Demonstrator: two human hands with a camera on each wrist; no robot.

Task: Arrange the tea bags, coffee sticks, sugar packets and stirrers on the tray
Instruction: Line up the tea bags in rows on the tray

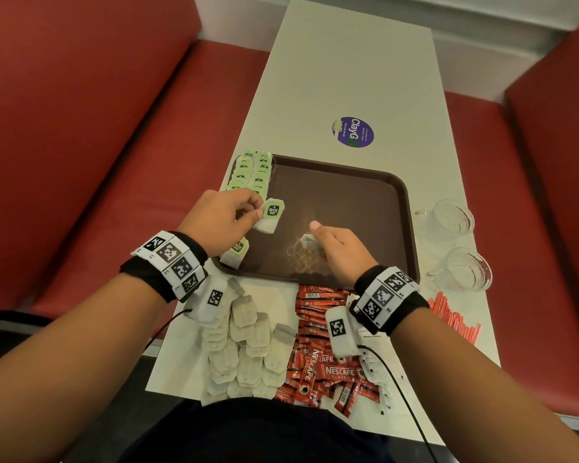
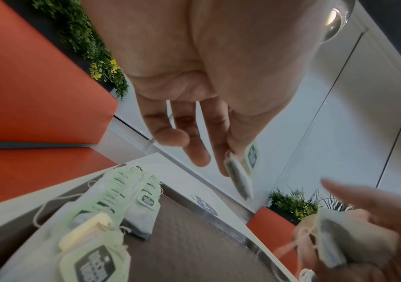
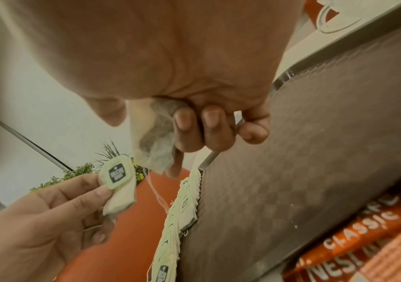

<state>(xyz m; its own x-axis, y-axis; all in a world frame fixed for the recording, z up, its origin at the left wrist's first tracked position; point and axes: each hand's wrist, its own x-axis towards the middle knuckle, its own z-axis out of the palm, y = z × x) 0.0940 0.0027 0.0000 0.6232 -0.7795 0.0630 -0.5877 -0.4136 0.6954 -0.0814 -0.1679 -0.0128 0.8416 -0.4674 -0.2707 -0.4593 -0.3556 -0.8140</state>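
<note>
Rows of tea bags [image 1: 252, 170]: lay overlapped along tray [image 1: 402, 195] left edge.
Left hand [image 1: 219, 222]: pinched one tea bag [image 1: 268, 217] above the tray's left side, green tag up.
Right hand [image 1: 340, 250]: fingers curled round a second bag [image 1: 306, 243] over the tray's near middle.
Loose tea bags [image 1: 244, 349], coffee sticks [image 1: 325, 349], stirrers [image 1: 455, 317]: on table, nearer the person than the tray.
Handling, judged: bags light, limp, tearable paper; strings snag. Best taken by tag or upper seam, gently.
</note>
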